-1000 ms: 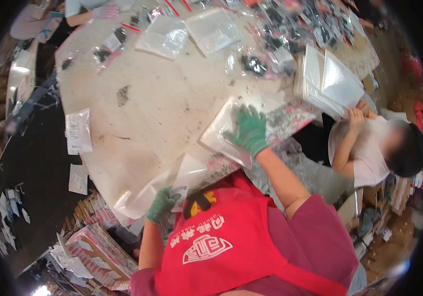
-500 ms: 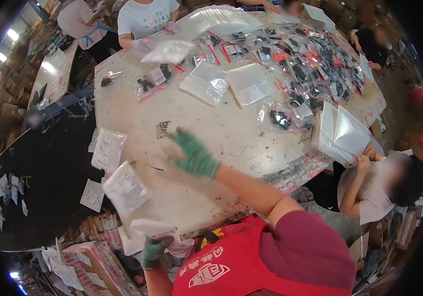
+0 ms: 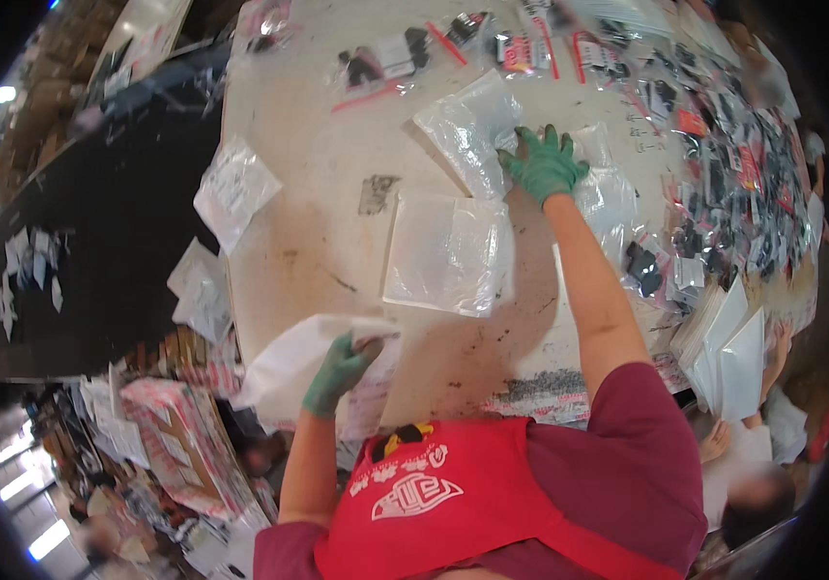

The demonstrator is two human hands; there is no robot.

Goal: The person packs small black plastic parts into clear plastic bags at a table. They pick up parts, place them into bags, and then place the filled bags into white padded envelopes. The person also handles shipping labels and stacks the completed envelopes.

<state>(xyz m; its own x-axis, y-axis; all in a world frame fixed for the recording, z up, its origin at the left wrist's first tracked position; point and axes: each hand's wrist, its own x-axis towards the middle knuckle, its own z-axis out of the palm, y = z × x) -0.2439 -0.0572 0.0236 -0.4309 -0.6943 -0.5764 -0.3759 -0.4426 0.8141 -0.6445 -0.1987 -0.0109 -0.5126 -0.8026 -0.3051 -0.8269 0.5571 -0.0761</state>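
My left hand (image 3: 340, 375), in a green glove, is closed on a white sheet (image 3: 289, 362) that hangs off the table's near edge, with a printed part beside the fingers. My right hand (image 3: 545, 166), gloved alike, reaches far out with its fingers spread. It lies over the edges of a clear plastic packet (image 3: 477, 121) and another shiny packet (image 3: 610, 198) to its right. A squarish clear packet (image 3: 448, 253) lies flat on the table, nearer to me and between my hands.
Zip bags with black parts (image 3: 380, 63) lie at the far side, and a large heap of similar bags (image 3: 724, 174) covers the right. Labelled packets (image 3: 237, 193) lie along the left edge, beside a black surface (image 3: 76, 280). A person at lower right holds a stack of clear sleeves (image 3: 719, 353).
My right hand has swung away and to the right, onto the packets. My left hand has moved up with the white sheet. One more packet lies mid-table, and the view has shifted.
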